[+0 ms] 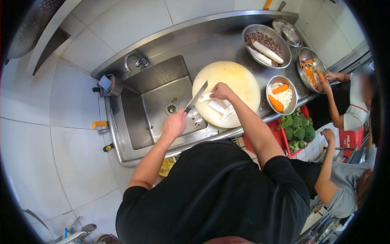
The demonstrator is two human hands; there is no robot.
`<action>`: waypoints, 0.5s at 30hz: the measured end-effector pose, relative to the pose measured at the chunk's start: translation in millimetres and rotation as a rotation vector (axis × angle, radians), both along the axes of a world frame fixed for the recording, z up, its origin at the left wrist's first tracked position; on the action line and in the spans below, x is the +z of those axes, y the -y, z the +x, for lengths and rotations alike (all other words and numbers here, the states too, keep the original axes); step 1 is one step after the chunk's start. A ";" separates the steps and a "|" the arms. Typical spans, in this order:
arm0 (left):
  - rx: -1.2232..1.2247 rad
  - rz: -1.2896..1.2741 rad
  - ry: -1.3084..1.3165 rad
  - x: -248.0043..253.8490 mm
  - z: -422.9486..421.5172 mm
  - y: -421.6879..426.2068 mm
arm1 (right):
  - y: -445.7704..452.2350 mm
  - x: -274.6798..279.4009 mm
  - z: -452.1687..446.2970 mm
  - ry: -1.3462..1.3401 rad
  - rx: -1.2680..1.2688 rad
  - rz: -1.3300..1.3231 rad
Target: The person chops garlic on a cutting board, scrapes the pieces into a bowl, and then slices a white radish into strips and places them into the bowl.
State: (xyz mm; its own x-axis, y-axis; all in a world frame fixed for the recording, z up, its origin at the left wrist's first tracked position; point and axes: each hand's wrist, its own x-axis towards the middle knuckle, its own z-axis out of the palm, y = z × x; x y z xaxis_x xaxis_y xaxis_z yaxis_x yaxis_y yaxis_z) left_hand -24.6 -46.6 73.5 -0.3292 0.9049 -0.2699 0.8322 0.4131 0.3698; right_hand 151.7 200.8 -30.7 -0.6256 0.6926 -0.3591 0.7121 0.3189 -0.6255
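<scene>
My left hand (174,124) is closed round the handle of a knife (196,96), whose blade points up and right at the left edge of a round, yellowish cutting board (237,77). On the board my right hand (221,91) grips one end of a white vegetable piece (206,97), close beside the blade. More white vegetable pieces (221,109) lie on the board just below my right hand.
A sink (162,101) with a faucet (136,62) adjoins the board. Right of it stand a bowl with white roots (289,53) and a bowl with carrots (294,95). Broccoli (298,129) fills a red crate. A co-worker (351,101) handles a carrot; another person (341,183) stands nearby.
</scene>
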 end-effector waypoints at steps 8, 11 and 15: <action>0.009 -0.108 0.050 -28.6 7.8 -6.4 | -0.6 -0.2 3.7 0.019 -0.020 0.021; 0.035 -0.040 0.141 -44.8 -4.4 -5.1 | -1.9 15.0 14.5 0.058 -0.039 0.075; 0.216 -0.023 0.222 -47.8 -13.3 3.5 | -0.4 32.1 39.2 0.155 -0.122 0.161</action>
